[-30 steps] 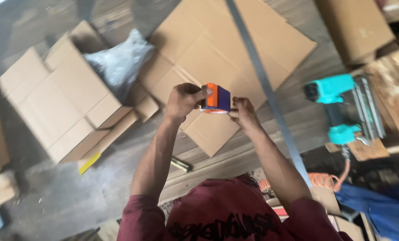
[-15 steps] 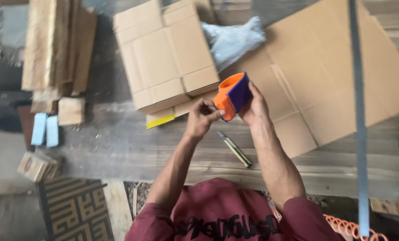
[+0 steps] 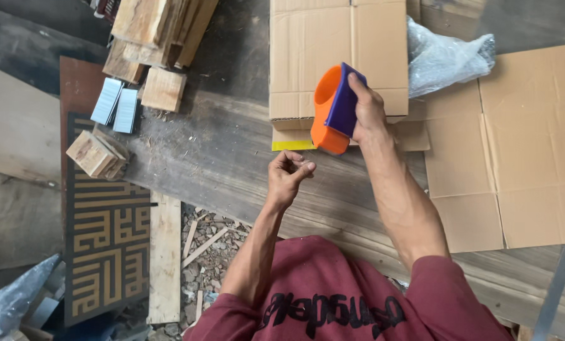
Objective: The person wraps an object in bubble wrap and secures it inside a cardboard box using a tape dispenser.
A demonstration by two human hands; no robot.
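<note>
Gripping an orange and purple tape dispenser [image 3: 334,107], the right hand [image 3: 366,110] is holding it up over the edge of a closed cardboard box [image 3: 307,57]. Just below, the left hand [image 3: 287,179] is curling loosely, fingers pinching together, holding nothing I can make out.

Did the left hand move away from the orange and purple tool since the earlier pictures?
Yes. The left hand has come off the orange and purple tool and now sits lower, nearer the body, below the folded cardboard box.
</note>
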